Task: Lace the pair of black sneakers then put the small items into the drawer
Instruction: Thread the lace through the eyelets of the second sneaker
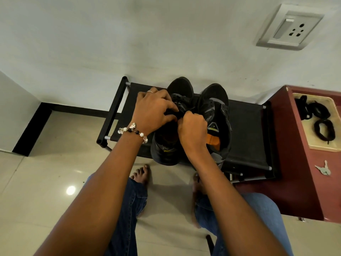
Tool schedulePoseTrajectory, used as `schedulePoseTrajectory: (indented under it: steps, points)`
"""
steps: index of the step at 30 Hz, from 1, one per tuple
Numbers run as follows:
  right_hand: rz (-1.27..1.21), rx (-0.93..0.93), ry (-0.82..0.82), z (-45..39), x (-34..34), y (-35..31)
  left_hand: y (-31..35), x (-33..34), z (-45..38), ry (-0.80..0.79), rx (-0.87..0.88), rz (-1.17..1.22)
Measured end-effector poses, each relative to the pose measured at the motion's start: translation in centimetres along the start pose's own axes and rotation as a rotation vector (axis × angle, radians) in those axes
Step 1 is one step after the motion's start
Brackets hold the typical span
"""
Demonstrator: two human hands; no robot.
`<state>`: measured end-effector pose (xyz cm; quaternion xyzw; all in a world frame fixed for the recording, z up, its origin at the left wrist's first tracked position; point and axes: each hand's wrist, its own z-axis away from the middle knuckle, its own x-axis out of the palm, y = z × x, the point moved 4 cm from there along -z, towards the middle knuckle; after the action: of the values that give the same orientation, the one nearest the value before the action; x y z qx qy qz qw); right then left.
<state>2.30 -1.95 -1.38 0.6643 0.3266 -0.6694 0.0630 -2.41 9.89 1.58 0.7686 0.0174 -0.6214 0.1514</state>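
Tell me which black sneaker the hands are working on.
The left black sneaker: both the left hand and right hand are over its lacing; the right black sneaker sits untouched beside it.

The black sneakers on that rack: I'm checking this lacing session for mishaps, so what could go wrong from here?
1. The left sneaker overhangs the front edge of the fabric-topped rack; pulling by both hands, left and right, might tip it off.
2. The right sneaker sits close beside it and could get nudged.
3. The keys lie loose on the red cabinet, where they could be overlooked.
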Motion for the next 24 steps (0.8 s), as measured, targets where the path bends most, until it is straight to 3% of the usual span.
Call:
schedulePoseTrajectory:
  steps: [2,4,6,8,9,11,15,18,20,22,24]
  points:
    - [-0.011,-0.006,0.005,0.1,0.0,0.0,0.1,0.3,0.0,0.068,0.01,0.006]
    - [-0.016,0.002,0.003,0.0,0.0,0.1,0.2,0.3,0.1,0.087,-0.069,0.215]
    - [-0.02,0.007,0.006,0.0,0.1,0.1,-0.9,-0.6,0.2,0.195,-0.366,0.683]
    - [-0.045,-0.001,0.036,0.1,0.1,-0.1,-3.3,-1.5,0.8,0.432,-0.761,1.246]
    - [-0.055,-0.007,0.054,0.1,0.1,-0.2,-4.5,-1.7,1.3,0.531,-0.889,1.371]
    - [-0.057,-0.006,0.061,-0.1,0.3,-0.3,-6.4,-1.8,2.2,0.532,-0.991,1.176]
    - [-0.11,-0.086,-0.019,-1.2,0.0,-0.3,-7.0,0.4,2.9,0.093,-0.952,0.439]
    - [-0.184,-0.209,-0.021,-2.2,-0.8,-0.7,-5.3,-0.9,1.5,0.133,-0.614,0.431]
    - [-0.133,-0.255,-0.057,-2.5,-0.4,-0.8,-3.1,-0.6,1.3,-0.079,-0.439,0.546]
    - [-0.127,-0.244,-0.037,-2.8,-0.2,-0.8,-1.6,0.8,1.8,-0.271,-0.382,0.437]
    - [-0.156,-0.21,0.011,-3.0,-0.4,-0.6,-1.1,2.3,2.0,-0.266,-0.368,0.219]
